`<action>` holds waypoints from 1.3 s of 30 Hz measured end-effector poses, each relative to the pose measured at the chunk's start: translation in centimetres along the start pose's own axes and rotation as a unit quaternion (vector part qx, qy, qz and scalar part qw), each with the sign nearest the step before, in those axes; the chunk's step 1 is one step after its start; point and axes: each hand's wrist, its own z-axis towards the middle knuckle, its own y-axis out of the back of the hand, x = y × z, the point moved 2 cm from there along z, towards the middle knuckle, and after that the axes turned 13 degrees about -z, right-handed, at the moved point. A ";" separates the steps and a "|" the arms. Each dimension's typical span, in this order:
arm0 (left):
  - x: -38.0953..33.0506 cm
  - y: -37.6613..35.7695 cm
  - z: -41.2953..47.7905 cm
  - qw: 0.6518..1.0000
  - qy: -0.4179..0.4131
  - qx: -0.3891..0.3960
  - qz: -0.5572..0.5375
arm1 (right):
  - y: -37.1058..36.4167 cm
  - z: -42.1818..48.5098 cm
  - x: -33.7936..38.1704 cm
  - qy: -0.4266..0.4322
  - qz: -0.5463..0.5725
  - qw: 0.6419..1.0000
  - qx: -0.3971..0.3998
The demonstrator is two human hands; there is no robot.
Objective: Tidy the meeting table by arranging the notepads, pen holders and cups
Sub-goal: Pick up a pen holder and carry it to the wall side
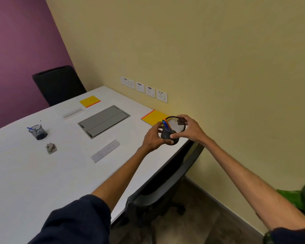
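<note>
Black mesh pen holder (173, 131), right of centre in the frame, was gripped by curled fingers (174, 136) of the left hand (152, 138) and right hand (190, 128) near the white table (42, 173) edge, beside a yellow notepad (152, 117).

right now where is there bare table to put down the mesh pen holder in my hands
Both hands, left hand and right hand, grip the mesh pen holder at the table corner, crowded by the near yellow notepad. Bare room: between the name plate and the grey cable hatch, and the wide near stretch below the plug adapter.
</note>
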 end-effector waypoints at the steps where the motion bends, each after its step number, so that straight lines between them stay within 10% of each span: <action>1: -0.2 -0.7 0.8 1.000 0.000 0.008 0.004 | 0.5 0.4 -0.9 -0.007 0.009 1.000 -0.005; 19: 9.1 -5.0 20.5 0.992 0.084 -0.084 -0.033 | 0.4 23.1 -11.8 0.014 0.007 0.993 0.116; 39: 23.9 1.4 31.3 0.917 0.264 -0.293 -0.050 | -15.8 45.7 -12.9 0.060 0.039 0.960 0.270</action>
